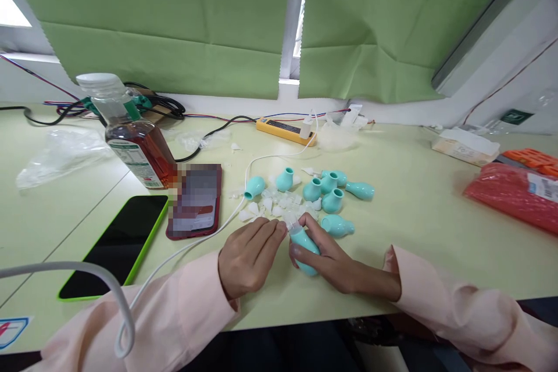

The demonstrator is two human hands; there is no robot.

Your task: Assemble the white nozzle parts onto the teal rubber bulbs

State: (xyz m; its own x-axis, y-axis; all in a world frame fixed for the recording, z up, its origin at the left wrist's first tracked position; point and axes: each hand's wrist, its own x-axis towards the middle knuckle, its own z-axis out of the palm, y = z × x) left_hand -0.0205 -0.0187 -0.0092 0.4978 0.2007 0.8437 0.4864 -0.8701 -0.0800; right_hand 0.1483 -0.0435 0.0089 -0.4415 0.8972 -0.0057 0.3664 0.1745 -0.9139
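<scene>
In my right hand is a teal squeeze bulb, tilted, with my fingers wrapped round its body. A clear plastic nozzle sits at the bulb's upper end. My left hand is closed, its fingertips pinched together at the side of that nozzle. Just beyond my hands lies a heap of small whitish translucent plastic pieces. Around the heap are several more teal bulbs, some standing with open necks upward. One teal bulb lies on its side by my right hand.
A green-edged phone and a red-cased phone lie at left, near a bottle of amber liquid. A white cable crosses from a yellow power strip. A red plastic package lies at right on the table.
</scene>
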